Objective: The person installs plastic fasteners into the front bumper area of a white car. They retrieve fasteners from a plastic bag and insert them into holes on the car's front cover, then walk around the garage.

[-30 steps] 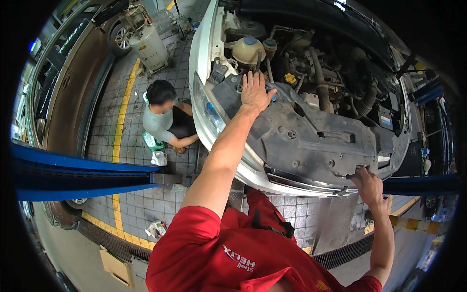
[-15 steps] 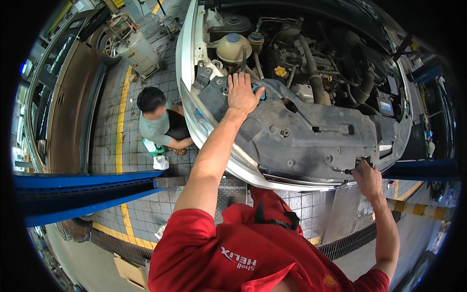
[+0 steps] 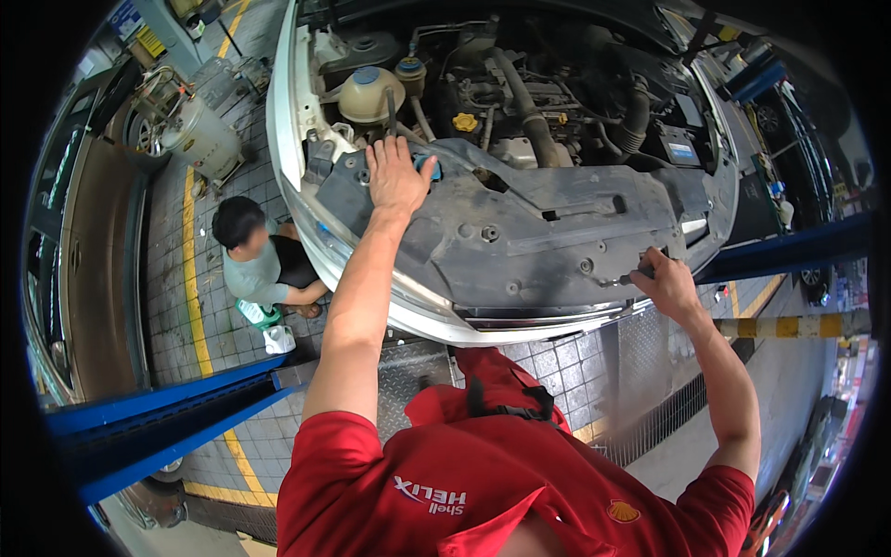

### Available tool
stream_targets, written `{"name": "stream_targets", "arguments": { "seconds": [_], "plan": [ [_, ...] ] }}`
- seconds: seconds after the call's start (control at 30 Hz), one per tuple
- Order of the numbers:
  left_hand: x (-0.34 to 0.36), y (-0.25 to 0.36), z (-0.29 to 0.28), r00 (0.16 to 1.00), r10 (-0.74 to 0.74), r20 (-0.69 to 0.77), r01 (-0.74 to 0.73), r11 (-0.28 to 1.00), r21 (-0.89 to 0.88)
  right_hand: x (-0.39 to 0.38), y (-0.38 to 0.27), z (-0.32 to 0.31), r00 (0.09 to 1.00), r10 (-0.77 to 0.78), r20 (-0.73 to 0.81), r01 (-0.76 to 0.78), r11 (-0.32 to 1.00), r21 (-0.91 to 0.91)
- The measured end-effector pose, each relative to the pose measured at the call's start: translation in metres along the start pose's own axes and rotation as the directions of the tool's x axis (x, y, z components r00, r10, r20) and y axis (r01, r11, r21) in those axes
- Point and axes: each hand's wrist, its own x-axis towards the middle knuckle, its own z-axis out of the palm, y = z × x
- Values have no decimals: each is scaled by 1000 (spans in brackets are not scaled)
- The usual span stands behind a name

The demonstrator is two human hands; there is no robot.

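The car (image 3: 432, 324) stands with its engine bay open beyond the fingers. Its dark cover (image 3: 445, 246) lies under the left palm and runs across toward the right fingers. A pale tank (image 3: 371, 98) sits just past the left fingertips. The left hand (image 3: 399, 183) rests flat, fingers extended, thumb apart, clasping nothing, apparently to brace the cover. The right hand (image 3: 670, 284) curls its fingers around a tool (image 3: 639, 277) at the cover's front edge, seemingly to steady it. A yellow cap (image 3: 464, 122) lies beyond the left thumb.
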Motion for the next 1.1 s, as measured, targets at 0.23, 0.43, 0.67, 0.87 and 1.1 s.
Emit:
{"name": "stream_targets", "arguments": {
  "seconds": [0.23, 0.43, 0.67, 0.87, 1.1],
  "plan": [
    [6, 0, -1, 999, 18, 47, -16, 999, -47, 3, -1, 9, 992, 109, -65, -108, 994, 14],
    [-75, -2, -62, 977, 81, -199, -167, 866, -471, -48, -26, -26, 902, 82, -424, -39, 993, 109],
    [-338, 59, -150, 791, 147, 593, 587, 89, -805, -156, -134, 121, 937, 293, -189, -15, 574, 819],
    [-454, 12, -216, 711, -167, 683, 645, -232, -728, -246, -274, 266, 934, -117, 338, -340, 10, 941],
    [-563, -58, -308, 774, -348, 528, 499, -176, -848, -332, -336, 309, 719, -562, 410, -316, 260, 912]
  ]
}}
